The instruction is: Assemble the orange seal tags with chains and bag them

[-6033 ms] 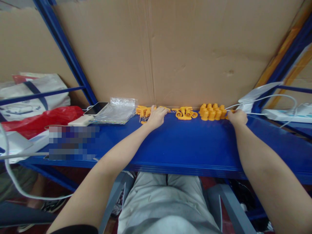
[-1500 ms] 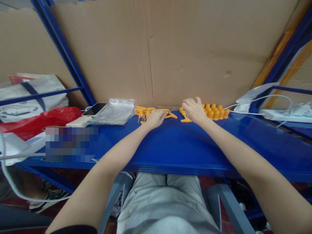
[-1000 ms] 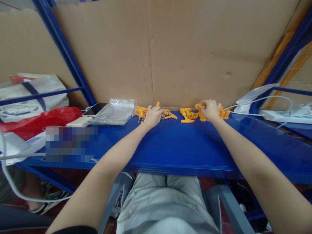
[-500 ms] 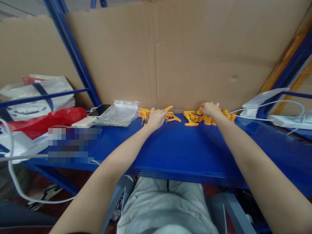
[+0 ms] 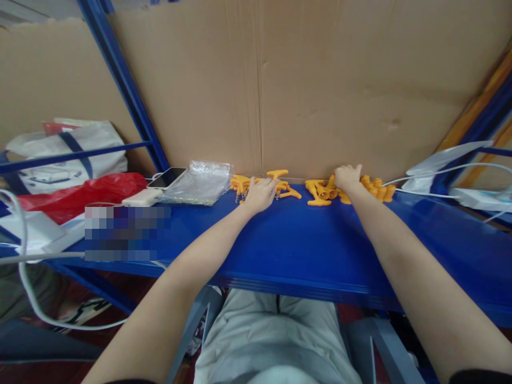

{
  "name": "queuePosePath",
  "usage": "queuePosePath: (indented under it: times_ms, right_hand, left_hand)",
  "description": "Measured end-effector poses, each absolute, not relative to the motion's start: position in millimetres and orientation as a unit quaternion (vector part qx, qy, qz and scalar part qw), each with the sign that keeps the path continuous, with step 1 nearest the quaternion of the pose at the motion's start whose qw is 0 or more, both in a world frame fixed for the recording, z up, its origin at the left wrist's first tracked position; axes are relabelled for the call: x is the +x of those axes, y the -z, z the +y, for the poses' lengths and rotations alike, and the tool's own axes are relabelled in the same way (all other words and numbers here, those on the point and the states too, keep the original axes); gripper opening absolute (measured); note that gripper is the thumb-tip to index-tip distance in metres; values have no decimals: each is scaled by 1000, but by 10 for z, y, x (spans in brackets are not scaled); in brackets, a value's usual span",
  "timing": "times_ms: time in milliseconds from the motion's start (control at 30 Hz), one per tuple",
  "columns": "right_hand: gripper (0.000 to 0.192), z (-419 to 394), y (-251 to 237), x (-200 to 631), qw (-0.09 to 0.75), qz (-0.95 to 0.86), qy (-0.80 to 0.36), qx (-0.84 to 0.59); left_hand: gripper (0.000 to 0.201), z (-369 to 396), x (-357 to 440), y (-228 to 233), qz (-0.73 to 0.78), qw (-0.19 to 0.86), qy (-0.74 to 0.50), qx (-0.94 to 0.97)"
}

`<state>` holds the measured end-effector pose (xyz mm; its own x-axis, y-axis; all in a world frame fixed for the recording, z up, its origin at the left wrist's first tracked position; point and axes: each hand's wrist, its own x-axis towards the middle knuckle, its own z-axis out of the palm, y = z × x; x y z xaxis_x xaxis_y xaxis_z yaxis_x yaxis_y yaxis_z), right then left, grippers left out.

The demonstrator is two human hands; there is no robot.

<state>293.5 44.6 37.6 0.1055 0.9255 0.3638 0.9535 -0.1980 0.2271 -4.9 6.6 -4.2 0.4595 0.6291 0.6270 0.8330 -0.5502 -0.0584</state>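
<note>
My left hand point(image 5: 261, 196) lies over a small heap of orange T-shaped plastic pieces point(image 5: 240, 184) with thin metal chains, at the back of the blue shelf. Its fingers are stretched and somewhat apart. One T-shaped orange piece point(image 5: 277, 173) stands out just beyond the fingertips. Farther right, my right hand point(image 5: 347, 177) has its fingers curled down at a second group of orange pieces point(image 5: 376, 188), closed on one of them; the hand mostly hides that piece. Left of it lie orange pieces with round hollow ends point(image 5: 323, 193).
Clear plastic bags point(image 5: 200, 184), a phone point(image 5: 173, 178) and a white charger block point(image 5: 142, 198) lie to the left, near a red plastic bag point(image 5: 96, 193). White cables and a power strip point(image 5: 482, 198) are at the right. A cardboard sheet point(image 5: 304, 96) closes off the back.
The orange piece by my left fingertips has turned and now shows its T shape. My right hand has shifted slightly, its fingers now lower among the orange pieces. The camera has tilted a little.
</note>
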Motion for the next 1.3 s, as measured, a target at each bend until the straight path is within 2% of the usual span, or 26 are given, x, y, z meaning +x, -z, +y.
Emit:
queuePosePath:
  times_ms: [133, 500, 700, 833, 967, 1133, 1200, 1300]
  right_hand:
    - [41, 310, -440, 2764, 49, -648, 231, -724]
    - [40, 80, -423, 2236, 17, -672, 114, -731]
    - [34, 55, -314, 2096, -4, -698, 153, -700]
    - [33, 49, -255, 2052, 3, -705, 131, -697]
    - [41, 52, -274, 2046, 105, -694, 66, -709]
    - [58, 72, -412, 2044, 315, -672, -49, -668]
    - [48, 39, -456, 2017, 399, -662, -110, -626]
    - [22, -85, -473, 1951, 496, -636, -249, -536]
  left_hand:
    - [41, 73, -22, 85, -464, 153, 257, -834]
    - [44, 75, 1, 91, -522, 112, 175, -827]
    - [45, 71, -10, 95, -519, 107, 187, -827]
    - [43, 94, -23, 107, -497, 116, 208, -835]
    - [40, 96, -19, 94, -463, 125, 247, -842]
    - [39, 23, 51, 51, -427, 130, 299, -843]
    - [40, -27, 88, 24, -412, 131, 312, -846]
    - [41, -100, 128, -20, -386, 142, 319, -854]
